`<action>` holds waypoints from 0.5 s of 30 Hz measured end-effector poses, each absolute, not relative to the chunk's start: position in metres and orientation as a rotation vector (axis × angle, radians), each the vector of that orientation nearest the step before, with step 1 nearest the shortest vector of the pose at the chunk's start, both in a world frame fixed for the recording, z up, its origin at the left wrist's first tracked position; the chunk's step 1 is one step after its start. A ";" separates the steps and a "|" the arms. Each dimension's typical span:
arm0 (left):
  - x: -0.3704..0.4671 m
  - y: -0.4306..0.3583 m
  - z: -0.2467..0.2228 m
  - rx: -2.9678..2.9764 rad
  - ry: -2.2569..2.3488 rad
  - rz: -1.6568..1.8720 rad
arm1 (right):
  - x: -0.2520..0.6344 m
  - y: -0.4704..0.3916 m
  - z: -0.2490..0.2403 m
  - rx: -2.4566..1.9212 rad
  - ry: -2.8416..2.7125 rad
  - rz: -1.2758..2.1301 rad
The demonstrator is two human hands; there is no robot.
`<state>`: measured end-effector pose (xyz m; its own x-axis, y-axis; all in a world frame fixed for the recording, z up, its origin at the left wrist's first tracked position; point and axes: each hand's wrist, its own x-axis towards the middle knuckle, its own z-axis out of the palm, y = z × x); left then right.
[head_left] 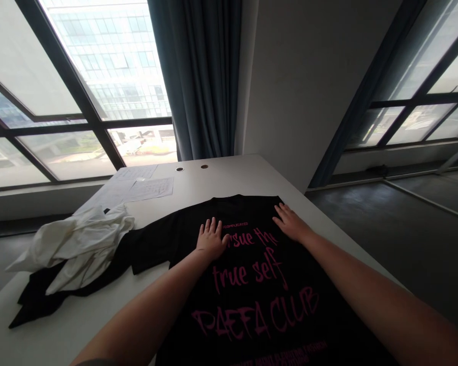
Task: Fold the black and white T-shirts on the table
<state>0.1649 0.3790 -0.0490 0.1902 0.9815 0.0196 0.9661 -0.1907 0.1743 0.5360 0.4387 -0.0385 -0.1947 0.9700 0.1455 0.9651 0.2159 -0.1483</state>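
A black T-shirt (248, 274) with pink lettering lies spread on the white table, its collar toward the far side. One sleeve stretches out to the left; the right sleeve does not show as laid out. My left hand (212, 240) rests flat on the shirt's upper middle, fingers spread, covering part of the lettering. Near the shirt's right shoulder, my right hand (290, 222) lies with its fingers apart on the cloth. Neither hand grips anything. The shirt's lower end runs out of the picture.
To the left, a crumpled heap of white cloth (80, 239) lies with black cloth (41, 295) on the table (236, 175). Paper sheets (150, 188) sit at the far left, near two round holes in the tabletop. Behind stand a dark curtain (206, 81), windows and a wall.
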 end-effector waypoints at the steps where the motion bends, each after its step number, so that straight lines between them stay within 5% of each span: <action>1: 0.165 0.381 -0.048 2.328 1.917 0.209 | 0.532 0.452 -0.038 -1.910 -2.253 0.045; 8: 0.151 0.423 -0.028 2.152 2.053 0.187 | 0.508 0.476 -0.048 -2.107 -2.225 0.144; 15: 0.143 0.444 -0.030 2.120 2.096 0.205 | 0.502 0.426 -0.055 -1.824 -2.469 0.145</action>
<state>0.1427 0.4443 -0.0295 0.0121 0.9999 -0.0104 0.9789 -0.0097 0.2042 0.5017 0.4264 -0.0550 -0.2940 0.9558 -0.0009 0.9494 0.2919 -0.1162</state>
